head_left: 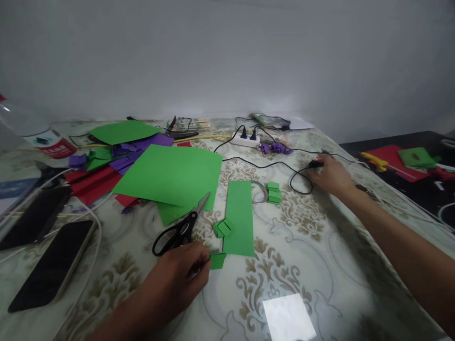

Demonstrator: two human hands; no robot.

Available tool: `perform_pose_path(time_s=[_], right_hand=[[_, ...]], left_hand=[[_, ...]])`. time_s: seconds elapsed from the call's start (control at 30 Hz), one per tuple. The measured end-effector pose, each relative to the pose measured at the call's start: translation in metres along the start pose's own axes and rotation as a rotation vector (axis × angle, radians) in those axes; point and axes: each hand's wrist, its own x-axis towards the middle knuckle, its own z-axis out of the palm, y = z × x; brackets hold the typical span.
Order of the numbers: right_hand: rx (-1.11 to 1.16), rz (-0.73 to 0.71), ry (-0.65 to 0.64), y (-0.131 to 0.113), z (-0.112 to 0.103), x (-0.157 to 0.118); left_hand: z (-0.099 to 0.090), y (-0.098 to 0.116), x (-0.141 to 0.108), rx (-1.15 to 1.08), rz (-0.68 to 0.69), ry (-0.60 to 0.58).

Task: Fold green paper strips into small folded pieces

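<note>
Seemingly for control, left hand [188, 267] pinches green paper slip [218, 261]; right hand [330, 174], at black cable end [314, 164], hides its grip.

left fingers [199, 252] curled, right arm [387, 230] outstretched

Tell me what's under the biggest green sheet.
Another green sheet shows at its near edge; red paper and purple paper poke out left. The rest is covered.
</note>
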Motion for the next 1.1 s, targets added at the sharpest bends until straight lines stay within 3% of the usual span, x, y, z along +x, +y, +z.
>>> perform_pose_path(time_s=[0.27, 0.43, 0.67, 0.73, 0.77, 0.8, 0.87, 1.0, 1.1], right_hand=[[0.11, 0.101, -0.054, -0.003, -0.019, -0.002], [0.271, 0.058, -0.027, -0.038, -0.023, -0.035], [0.617, -0.465, -0.194, -0.145, -0.041, -0.164], [0.708, -0.725, -0.273, -0.165, -0.048, -0.185], [0.68, -0.78, -0.281, -0.17, -0.049, -0.185], [0.606, -0.764, -0.255, -0.17, -0.05, -0.178], [0.448, -0.585, -0.168, -0.156, -0.046, -0.146], [0.254, -0.224, 0.019, -0.092, -0.03, -0.053], [0.129, -0.082, 0.063, -0.044, -0.02, -0.006]], left_hand=[[-0.002, -0.001, -0.003, -0.005, 0.029, -0.031], [-0.002, 0.0, -0.003, 0.007, 0.018, -0.043], [-0.003, 0.0, -0.003, -0.024, 0.007, -0.05], [-0.005, 0.001, -0.004, -0.029, 0.009, -0.046], [-0.005, 0.002, -0.004, -0.028, 0.012, -0.047], [-0.006, 0.002, -0.004, -0.025, 0.017, -0.051], [-0.007, 0.003, -0.006, -0.013, 0.032, -0.059], [-0.006, 0.004, -0.008, 0.014, 0.054, -0.067], [-0.005, 0.004, -0.007, 0.023, 0.051, -0.067]])
